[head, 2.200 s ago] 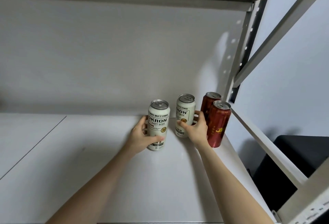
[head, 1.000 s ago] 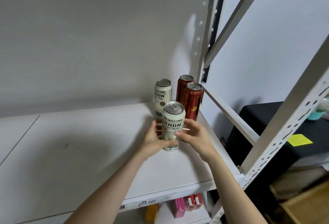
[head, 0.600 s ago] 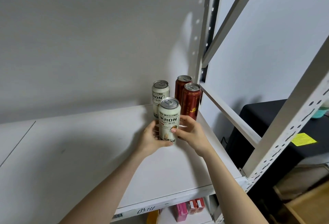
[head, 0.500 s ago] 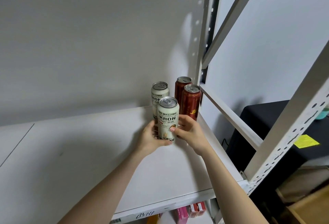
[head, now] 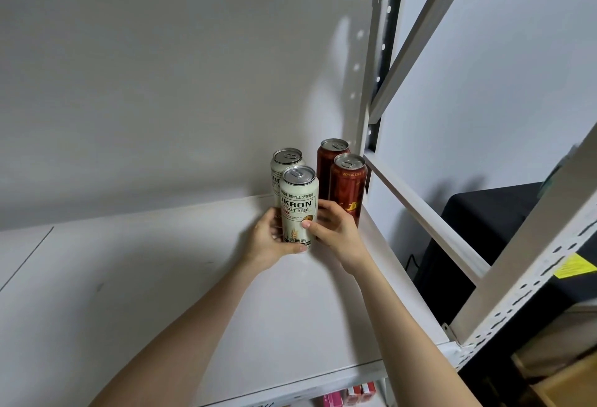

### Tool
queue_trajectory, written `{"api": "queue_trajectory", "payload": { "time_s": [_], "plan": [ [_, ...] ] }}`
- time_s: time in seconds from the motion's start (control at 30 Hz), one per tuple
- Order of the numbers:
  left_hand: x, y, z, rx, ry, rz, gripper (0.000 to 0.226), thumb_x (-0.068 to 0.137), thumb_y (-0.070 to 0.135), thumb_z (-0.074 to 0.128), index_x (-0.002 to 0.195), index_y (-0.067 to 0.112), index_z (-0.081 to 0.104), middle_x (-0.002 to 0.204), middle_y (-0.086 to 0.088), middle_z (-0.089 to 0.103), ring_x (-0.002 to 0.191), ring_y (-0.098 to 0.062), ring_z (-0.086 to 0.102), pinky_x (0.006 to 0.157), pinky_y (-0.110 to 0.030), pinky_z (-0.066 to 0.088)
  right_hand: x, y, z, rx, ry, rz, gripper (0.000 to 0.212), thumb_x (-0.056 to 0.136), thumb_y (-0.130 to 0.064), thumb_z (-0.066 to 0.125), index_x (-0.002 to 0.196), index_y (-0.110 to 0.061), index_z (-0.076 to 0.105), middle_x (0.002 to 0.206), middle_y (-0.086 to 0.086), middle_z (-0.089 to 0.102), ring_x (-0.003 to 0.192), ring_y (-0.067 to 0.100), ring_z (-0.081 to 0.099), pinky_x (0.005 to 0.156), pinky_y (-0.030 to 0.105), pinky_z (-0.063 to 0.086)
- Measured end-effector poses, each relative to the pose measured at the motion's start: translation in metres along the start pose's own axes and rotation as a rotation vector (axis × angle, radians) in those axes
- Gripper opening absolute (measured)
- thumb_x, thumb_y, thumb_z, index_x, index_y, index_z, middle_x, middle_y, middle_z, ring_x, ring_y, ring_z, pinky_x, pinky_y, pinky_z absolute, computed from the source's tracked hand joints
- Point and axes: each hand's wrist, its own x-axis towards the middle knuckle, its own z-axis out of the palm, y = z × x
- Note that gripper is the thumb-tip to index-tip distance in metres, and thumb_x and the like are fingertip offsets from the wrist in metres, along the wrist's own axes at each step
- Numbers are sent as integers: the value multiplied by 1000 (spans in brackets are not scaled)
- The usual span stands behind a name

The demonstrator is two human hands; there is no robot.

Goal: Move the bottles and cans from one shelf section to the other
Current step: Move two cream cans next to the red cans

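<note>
Four tall cans stand in the far right corner of the white shelf (head: pixel 193 293). The front white beer can (head: pixel 298 200) is held from both sides: my left hand (head: pixel 271 240) grips its left side and base, and my right hand (head: pixel 332 229) pinches its right side with thumb on the label. A second white can (head: pixel 284 164) stands right behind it, partly hidden. Two dark red cans sit to the right, one in front (head: pixel 349 187) and one behind (head: pixel 329 156), close to the shelf post.
The shelf's perforated upright (head: pixel 374 83) and a slanted brace (head: pixel 423 25) rise at the right. A low rail (head: pixel 426 216) runs along the shelf's right side. A black box (head: pixel 484 245) stands beyond it. Pink and red packs (head: pixel 349 397) show on the shelf below.
Both hands have slid the front white can back and right, closing it up in front of the rear white can beside the red cans. Earlier my right hand held the other white can.
</note>
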Motion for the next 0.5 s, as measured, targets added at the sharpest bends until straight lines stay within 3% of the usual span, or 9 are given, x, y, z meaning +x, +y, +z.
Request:
{"api": "queue_trajectory", "payload": {
  "time_s": [0.23,0.43,0.5],
  "plan": [
    [7,-2,-4,23,-6,9,67,58,-16,84,114,3,52,92,3,65,66,11,64,62,-10,51,3,-1,5,-57,30,-15,44,83,-2,74,124,-3,57,109,4,72,99,9,69,85,24,53],
    [10,-9,-5,42,15,15,68,56,-6,89,113,7,55,97,-3,68,82,-11,67,69,-17,56,4,0,7,-84,44,-24,47,83,-6,75,126,-3,57,113,9,71,103,13,69,91,28,54],
    [9,-9,-4,51,24,19,65,58,-6,88,112,7,55,96,-3,67,82,-11,65,68,-14,55,3,-1,8,-97,52,-30,47,83,-7,76,126,-4,57,113,8,71,103,13,68,90,27,54]
  ]
}}
